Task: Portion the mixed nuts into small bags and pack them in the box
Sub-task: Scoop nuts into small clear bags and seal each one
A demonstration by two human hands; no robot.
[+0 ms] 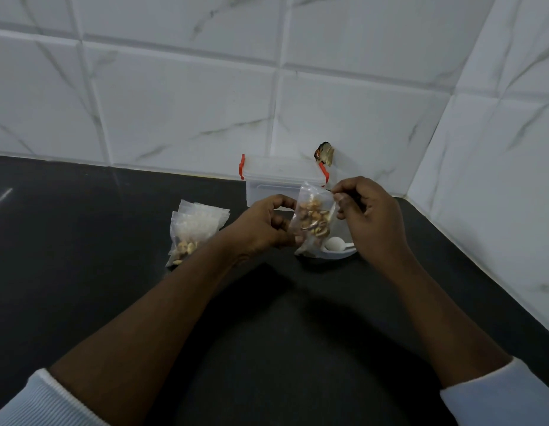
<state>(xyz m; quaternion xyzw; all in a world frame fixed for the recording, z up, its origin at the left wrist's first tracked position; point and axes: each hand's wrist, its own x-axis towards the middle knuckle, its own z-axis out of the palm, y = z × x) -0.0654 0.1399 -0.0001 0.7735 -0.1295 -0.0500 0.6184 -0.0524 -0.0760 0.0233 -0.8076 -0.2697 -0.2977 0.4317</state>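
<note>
Mixed nuts fill a small bag (313,219) held at the centre of the frame, above the desk (113,241). The left hand (264,229) grips its lower side, and the right hand (371,216) pinches its top edge. Sealing looks to be the step in hand. Next, the bag needs carrying to the box (276,182) just behind, whose lid appears shut.

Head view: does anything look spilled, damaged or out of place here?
One thing: a dark, ragged patch on the white wall tile just behind the clear box, by its right orange clip. It looks like a chip or scorch; I cannot tell which. No loose nuts show on the counter.
</note>
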